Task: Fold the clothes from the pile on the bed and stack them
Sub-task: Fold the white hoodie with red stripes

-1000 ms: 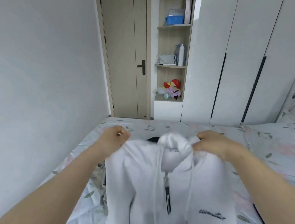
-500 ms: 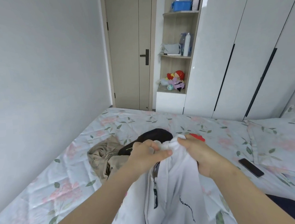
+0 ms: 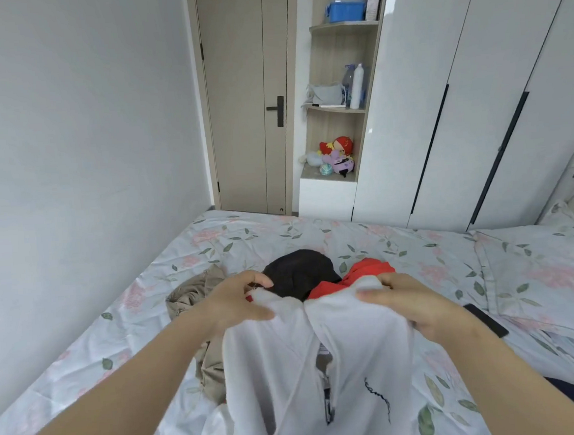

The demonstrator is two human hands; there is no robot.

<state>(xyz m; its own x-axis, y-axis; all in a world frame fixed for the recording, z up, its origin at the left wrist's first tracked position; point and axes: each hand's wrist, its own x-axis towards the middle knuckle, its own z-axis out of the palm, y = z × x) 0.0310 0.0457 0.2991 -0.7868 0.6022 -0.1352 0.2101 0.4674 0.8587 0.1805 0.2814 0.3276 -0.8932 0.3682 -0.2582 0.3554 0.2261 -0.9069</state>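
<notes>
Over the bed (image 3: 280, 238), left grip (image 3: 237, 303) pinches the white hoodie (image 3: 361, 352); right grip (image 3: 414, 305) clutches it too.

Lower hoodie (image 3: 357, 349) cut off (phone (image 3: 486, 320) half-hidden)

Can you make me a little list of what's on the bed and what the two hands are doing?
Left hand: pinches the top of the white hoodie
Right hand: grips the same top edge
White hoodie: held up, draping down toward the person
Pile behind: black garment, red garment, beige garment, all unfolded
Phone: on the bed, beside the pillow
Folded stack: none in view
</notes>
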